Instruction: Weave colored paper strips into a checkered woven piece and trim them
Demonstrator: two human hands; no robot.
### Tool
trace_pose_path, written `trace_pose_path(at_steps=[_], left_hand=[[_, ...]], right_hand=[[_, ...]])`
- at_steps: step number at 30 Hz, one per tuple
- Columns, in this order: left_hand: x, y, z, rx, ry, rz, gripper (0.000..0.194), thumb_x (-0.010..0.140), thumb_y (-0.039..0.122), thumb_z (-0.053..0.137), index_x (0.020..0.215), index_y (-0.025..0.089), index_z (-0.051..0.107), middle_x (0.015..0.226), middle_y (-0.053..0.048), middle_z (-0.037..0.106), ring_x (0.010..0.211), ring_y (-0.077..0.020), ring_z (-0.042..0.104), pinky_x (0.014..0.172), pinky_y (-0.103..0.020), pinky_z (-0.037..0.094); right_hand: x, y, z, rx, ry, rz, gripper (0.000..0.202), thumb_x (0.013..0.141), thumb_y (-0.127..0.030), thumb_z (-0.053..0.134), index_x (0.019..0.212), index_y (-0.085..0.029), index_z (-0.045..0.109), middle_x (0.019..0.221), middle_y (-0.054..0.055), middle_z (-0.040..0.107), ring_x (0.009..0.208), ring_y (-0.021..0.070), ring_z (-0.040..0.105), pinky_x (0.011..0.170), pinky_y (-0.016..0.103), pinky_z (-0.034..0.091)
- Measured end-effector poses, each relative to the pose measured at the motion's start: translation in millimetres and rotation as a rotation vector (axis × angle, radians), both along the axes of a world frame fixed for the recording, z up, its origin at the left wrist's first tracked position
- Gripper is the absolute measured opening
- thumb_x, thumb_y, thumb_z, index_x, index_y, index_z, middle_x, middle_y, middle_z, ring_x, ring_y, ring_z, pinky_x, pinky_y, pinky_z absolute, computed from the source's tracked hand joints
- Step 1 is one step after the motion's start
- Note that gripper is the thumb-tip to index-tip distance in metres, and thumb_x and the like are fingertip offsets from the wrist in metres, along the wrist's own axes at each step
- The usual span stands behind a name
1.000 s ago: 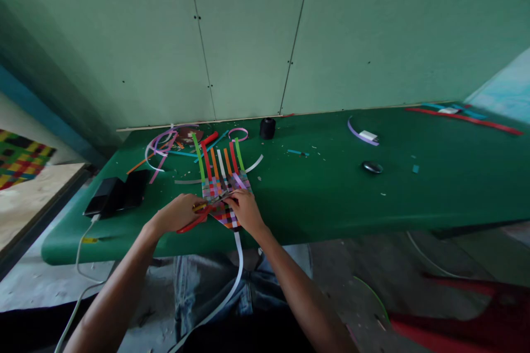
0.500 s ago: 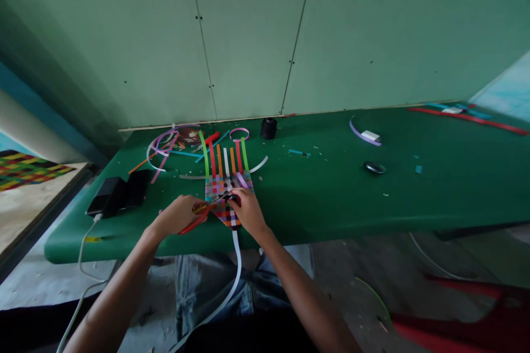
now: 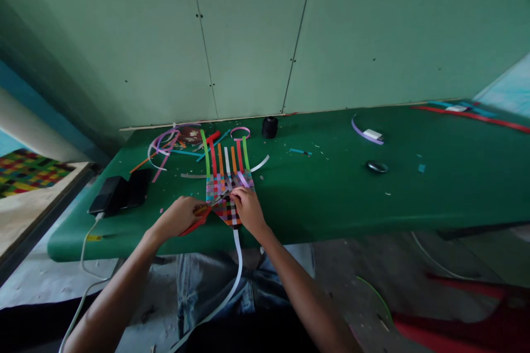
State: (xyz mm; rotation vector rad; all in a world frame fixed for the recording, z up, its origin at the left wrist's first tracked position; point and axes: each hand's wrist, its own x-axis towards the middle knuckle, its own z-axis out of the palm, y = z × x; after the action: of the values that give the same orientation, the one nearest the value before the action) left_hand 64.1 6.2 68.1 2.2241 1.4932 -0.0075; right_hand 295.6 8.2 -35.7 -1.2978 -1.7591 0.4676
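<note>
A woven piece of colored strips lies near the front edge of the green table, with green, red, orange and white strip ends spreading from its far side. My left hand is wrapped round the handles of red-and-orange scissors, whose blades point right over the weave. Close to the blade tips, my right hand pinches something small on the weave that I cannot make out. A long white strip hangs from the near end down over my lap.
Loose strips and a red-handled tool lie behind on the left. A black spool stands at the back, black devices with a cable at left, a dark oval object at right.
The scissor blades and the fingers of my right hand have shifted slightly over the weave. The view has moved a little; my left hand keeps its hold on the scissors.
</note>
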Motion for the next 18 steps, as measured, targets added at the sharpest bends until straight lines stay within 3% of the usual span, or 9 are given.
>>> trace_pose_path(at_steps=[9, 18], left_hand=[[8, 1, 2.7, 0.078, 0.069, -0.042, 0.024, 0.089, 0.032, 0.059, 0.103, 0.024, 0.078, 0.093, -0.009, 0.077, 0.086, -0.0248, 0.072, 0.066, -0.029, 0.037], [4, 25, -1.3, 0.074, -0.005, -0.17, 0.031, 0.095, 0.04, 0.055, 0.108, 0.024, 0.079, 0.09, -0.008, 0.077, 0.079, -0.0228, 0.072, 0.065, -0.027, 0.039]], right_hand=[[0, 0, 1.9, -0.031, -0.038, 0.004, 0.019, 0.104, -0.015, 0.058, 0.097, -0.02, 0.074, 0.106, 0.008, 0.076, 0.107, 0.0262, 0.068, 0.1, 0.042, 0.047], [1, 0, 3.3, -0.068, -0.066, -0.015, 0.014, 0.101, -0.015, 0.065, 0.095, -0.02, 0.077, 0.107, 0.007, 0.077, 0.11, 0.0264, 0.068, 0.101, 0.042, 0.047]])
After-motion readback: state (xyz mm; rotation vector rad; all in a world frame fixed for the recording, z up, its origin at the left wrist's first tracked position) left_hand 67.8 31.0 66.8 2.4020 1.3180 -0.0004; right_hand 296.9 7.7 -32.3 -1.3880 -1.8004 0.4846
